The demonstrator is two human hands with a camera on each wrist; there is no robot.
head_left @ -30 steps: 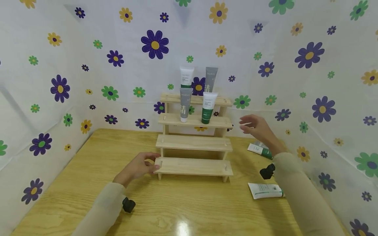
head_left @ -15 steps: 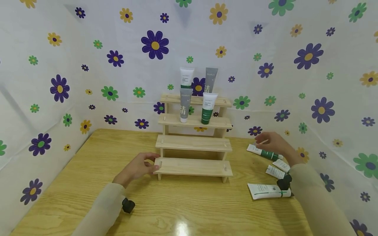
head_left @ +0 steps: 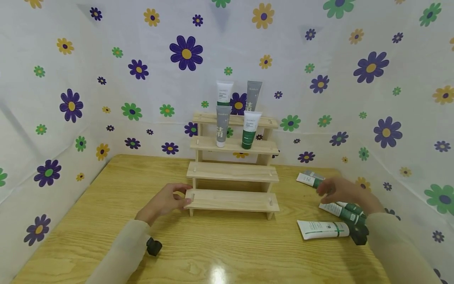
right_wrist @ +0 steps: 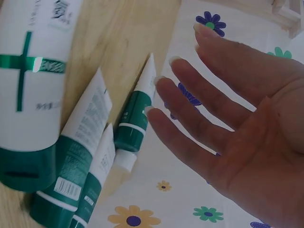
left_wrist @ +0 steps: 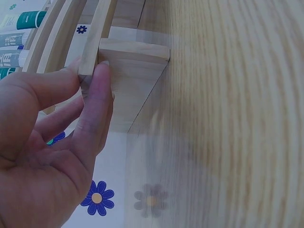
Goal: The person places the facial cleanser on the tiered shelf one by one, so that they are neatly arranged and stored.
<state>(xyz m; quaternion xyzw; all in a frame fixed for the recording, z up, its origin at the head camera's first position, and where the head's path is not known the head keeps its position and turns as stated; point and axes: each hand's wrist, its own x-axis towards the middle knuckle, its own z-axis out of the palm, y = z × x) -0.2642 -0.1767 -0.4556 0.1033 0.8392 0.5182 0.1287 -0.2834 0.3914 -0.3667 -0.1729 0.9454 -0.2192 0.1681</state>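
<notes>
Head view: the left hand (head_left: pixel 166 201), low and left of centre in the frame, pinches the end of the lowest board of the wooden stand (head_left: pixel 230 200) between thumb and fingers. A light, steady hold there should serve best, since a jolt could topple the four tubes standing cap-down on the upper steps: a grey tube (head_left: pixel 222 126) and a white-and-green tube (head_left: pixel 251 130) in front, two more behind.

The right hand (head_left: pixel 342 192), right of centre in the frame, hangs above the tubes lying on the worktop (head_left: pixel 213 244). Its fingers are loosely extended and grasp nothing. In the right wrist view a slim tube with a white cap (right_wrist: pixel 134 109) lies closest to the fingertips, two overlapping tubes (right_wrist: pixel 75 152) sit further left, and a large white tube (right_wrist: pixel 28 109) fills the left edge. The hand is blurred in the head view, so I can't tell which one it is aimed at.

For a clean pick, come down over a single tube, close across its narrow sides near the firmer cap end, and avoid nudging its neighbours.
</notes>
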